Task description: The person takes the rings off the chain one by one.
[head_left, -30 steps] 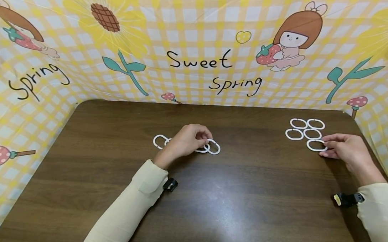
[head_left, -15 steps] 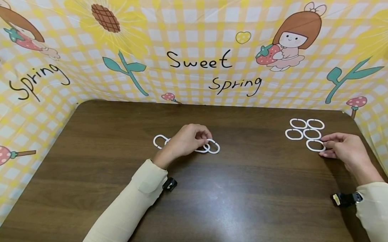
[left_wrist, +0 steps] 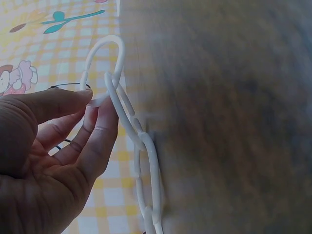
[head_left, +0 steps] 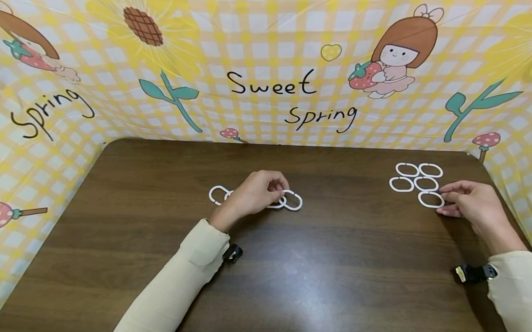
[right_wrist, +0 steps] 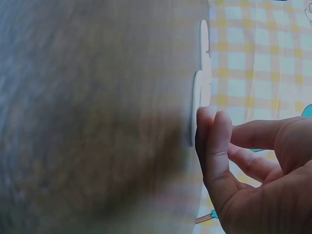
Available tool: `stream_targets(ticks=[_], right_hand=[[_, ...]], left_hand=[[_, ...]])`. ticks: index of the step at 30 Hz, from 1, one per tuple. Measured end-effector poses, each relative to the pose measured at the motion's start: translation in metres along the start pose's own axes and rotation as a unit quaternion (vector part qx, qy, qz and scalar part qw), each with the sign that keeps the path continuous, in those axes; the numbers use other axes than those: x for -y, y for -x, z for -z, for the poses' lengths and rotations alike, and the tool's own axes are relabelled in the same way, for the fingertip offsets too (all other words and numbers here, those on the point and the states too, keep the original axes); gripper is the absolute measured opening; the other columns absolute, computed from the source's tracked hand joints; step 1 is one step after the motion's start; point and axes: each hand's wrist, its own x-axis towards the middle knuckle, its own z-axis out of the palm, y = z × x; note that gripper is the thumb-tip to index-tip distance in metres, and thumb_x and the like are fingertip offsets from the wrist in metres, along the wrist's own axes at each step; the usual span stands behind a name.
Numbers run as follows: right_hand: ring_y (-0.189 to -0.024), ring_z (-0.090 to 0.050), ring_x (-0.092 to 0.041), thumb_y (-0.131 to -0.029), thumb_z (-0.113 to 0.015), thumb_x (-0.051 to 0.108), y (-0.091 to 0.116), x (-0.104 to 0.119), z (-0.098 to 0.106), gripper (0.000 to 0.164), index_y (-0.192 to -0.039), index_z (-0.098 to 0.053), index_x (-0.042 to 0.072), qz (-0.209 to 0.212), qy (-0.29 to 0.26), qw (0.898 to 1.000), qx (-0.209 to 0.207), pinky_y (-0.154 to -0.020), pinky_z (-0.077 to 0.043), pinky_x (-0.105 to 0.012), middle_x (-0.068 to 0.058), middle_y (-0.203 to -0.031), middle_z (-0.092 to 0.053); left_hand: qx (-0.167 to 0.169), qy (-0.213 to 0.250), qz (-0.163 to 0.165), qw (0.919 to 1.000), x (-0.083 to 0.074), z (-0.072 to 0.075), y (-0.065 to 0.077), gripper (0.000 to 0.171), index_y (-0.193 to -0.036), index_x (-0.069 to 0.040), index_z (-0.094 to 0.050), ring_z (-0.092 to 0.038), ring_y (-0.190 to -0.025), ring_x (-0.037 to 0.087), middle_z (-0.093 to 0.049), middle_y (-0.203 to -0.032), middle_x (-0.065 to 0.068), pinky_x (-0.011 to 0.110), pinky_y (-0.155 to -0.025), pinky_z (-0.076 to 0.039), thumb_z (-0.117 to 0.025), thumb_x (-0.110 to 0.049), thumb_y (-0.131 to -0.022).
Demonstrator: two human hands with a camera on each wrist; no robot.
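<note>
We have the right hand (right_wrist: 258, 202) with its fingers bent; just past the fingertips (right_wrist: 223, 122) a white link (right_wrist: 196, 97), seen edge-on; whether skin meets it we cannot tell; farther beyond the fingers, more white pieces (right_wrist: 204, 41), overlapping to our eye; beside the hand, a brown surface (right_wrist: 87, 87), blurred; behind the fingers, yellow-checked cloth (right_wrist: 263, 63), which we also glimpse through their gaps.
</note>
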Motion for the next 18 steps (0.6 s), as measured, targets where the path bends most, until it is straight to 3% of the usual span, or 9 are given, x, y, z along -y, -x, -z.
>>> stream_targets(ticks=[6,12,18], right_hand=[[-0.057,-0.071,-0.007,-0.103,-0.053,-0.003,0.005,0.011,-0.006,0.043,-0.079,-0.069,0.029,0.013,-0.009,1.0,-0.022,-0.06,-0.061,-0.023,0.014,-0.073,-0.068],[-0.058,-0.071,-0.005,-0.103,-0.055,0.0,0.008,0.025,-0.021,0.04,-0.082,-0.067,0.032,0.05,0.016,0.998,-0.038,-0.06,-0.06,-0.022,0.02,-0.074,-0.068],[-0.063,-0.071,0.0,-0.104,-0.055,0.004,0.01,0.041,-0.042,0.01,-0.108,-0.063,-0.001,0.08,0.061,0.995,-0.022,-0.062,-0.06,-0.021,0.024,-0.075,-0.067]], left_hand=[[-0.002,0.003,0.005,1.0,0.001,0.0,-0.001,0.007,-0.101,-0.005,-0.073,-0.061,-0.082,0.013,-0.068,-0.088,0.003,0.024,-0.076,-0.048,-0.067,-0.005,-0.097],[-0.005,0.001,-0.005,1.0,0.001,-0.001,-0.001,0.011,-0.103,-0.007,-0.074,-0.058,-0.08,0.013,-0.067,-0.087,0.002,0.024,-0.074,-0.047,-0.065,-0.004,-0.097],[-0.006,0.002,-0.007,1.0,0.001,-0.001,0.0,0.011,-0.103,-0.007,-0.074,-0.058,-0.08,0.013,-0.066,-0.088,0.002,0.024,-0.074,-0.047,-0.064,-0.005,-0.098]])
